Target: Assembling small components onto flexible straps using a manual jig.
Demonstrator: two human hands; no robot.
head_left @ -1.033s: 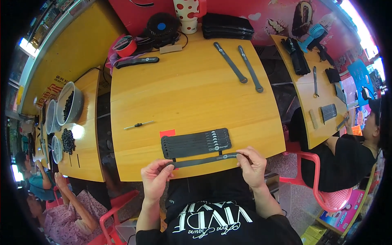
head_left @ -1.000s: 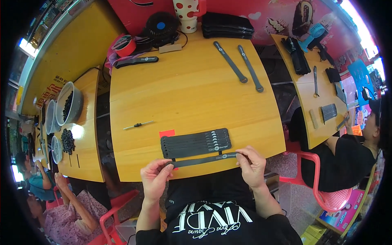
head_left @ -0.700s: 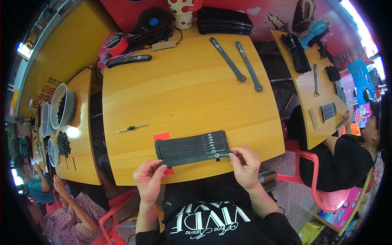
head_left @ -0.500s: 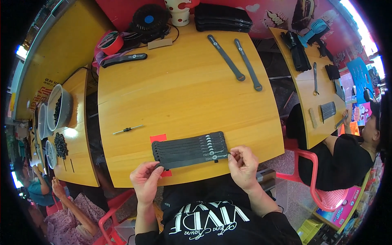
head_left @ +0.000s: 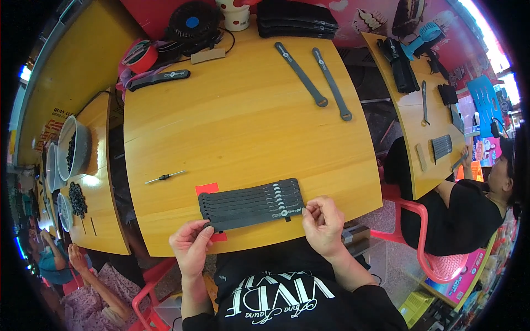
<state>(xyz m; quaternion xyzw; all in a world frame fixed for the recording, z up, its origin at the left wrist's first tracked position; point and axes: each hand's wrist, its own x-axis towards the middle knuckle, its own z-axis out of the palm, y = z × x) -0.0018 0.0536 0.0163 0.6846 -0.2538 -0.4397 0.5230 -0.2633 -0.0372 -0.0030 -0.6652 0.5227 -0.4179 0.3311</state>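
Near the front edge of the table, several dark grey straps point(head_left: 243, 204) lie overlapped in a staggered row, with pale printing near their right ends. The nearest strap point(head_left: 248, 219) stretches between my two hands. My left hand point(head_left: 191, 244) pinches its rounded left end between thumb and finger. At its right end, my right hand point(head_left: 323, 225) is closed with fingertips pinched on the tip. Red tape point(head_left: 207, 188) shows on the tabletop under the row's left side. Two small dark tabs stick out below the nearest strap.
A thin double-ended tool point(head_left: 165, 177) lies left on the table point(head_left: 232, 127). Two loose straps point(head_left: 301, 74) lie at the far right, stacked black straps point(head_left: 297, 22) and a fan point(head_left: 192, 23) at the back. A person point(head_left: 458, 215) sits at the right-hand table.
The nearest strap has settled against the row, covering more of the printing on the strap beneath it. Both hands keep their pinch. The whole view has shifted slightly.
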